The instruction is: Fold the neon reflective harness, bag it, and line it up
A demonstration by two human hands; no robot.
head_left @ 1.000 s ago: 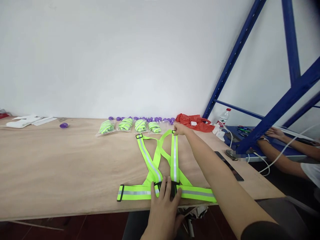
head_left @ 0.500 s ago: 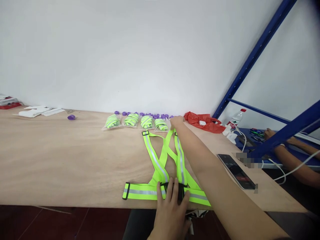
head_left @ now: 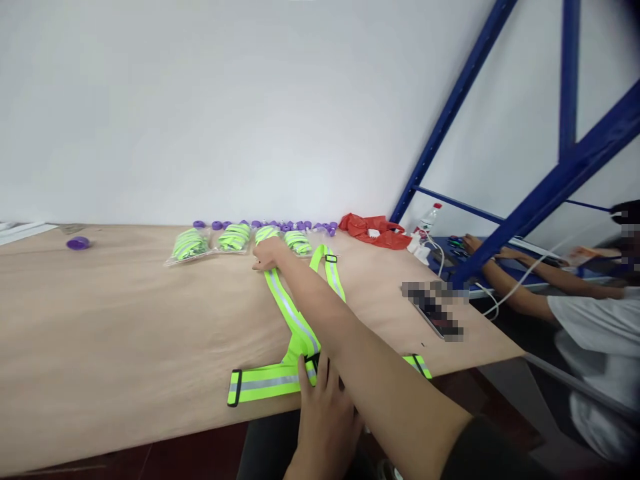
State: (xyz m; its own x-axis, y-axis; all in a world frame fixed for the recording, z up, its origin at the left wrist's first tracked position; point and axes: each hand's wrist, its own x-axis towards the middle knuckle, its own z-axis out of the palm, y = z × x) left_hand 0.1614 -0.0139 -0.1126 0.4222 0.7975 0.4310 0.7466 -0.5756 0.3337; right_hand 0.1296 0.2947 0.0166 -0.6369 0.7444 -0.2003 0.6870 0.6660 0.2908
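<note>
A long plywood table [head_left: 100,333] stands against a white wall. A neon reflective vest [head_left: 295,320] lies flat near its front edge. The left hand [head_left: 323,413] presses fingers spread on the waist band; the right hand [head_left: 267,253] pins a shoulder strap's far end. Behind, four clear bags [head_left: 235,239] hold folded vests

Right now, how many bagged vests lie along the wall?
4, in a row: first, second, third partly behind the right hand, fourth.
</note>
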